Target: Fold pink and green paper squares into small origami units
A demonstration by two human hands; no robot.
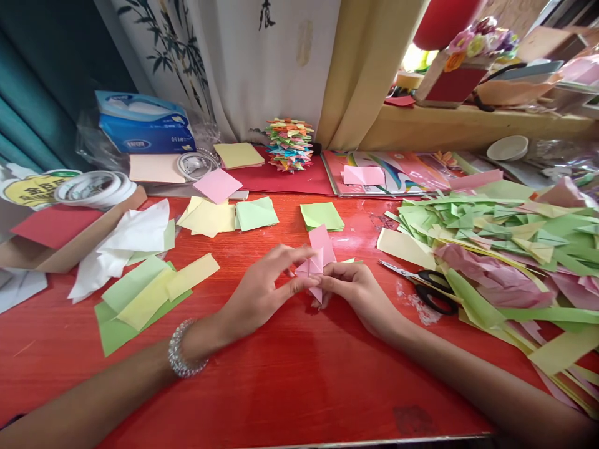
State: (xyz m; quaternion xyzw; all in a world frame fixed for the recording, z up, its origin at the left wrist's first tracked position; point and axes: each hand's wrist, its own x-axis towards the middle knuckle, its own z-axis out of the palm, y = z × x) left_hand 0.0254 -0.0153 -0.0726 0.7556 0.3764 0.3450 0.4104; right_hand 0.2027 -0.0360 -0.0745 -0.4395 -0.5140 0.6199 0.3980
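Observation:
A pink folded paper piece is held just above the red table at the centre. My left hand pinches its left side, thumb and fingers closed on the paper; a beaded bracelet is on that wrist. From the right, my right hand grips the lower part of the same pink piece with fingers curled. Black-handled scissors lie on the table just right of my right hand.
A heap of green, pink and yellow paper scraps fills the right side. Green and yellow sheets and white tissue lie left. Small paper squares, a colourful origami stack, a tissue box and tape rolls sit behind.

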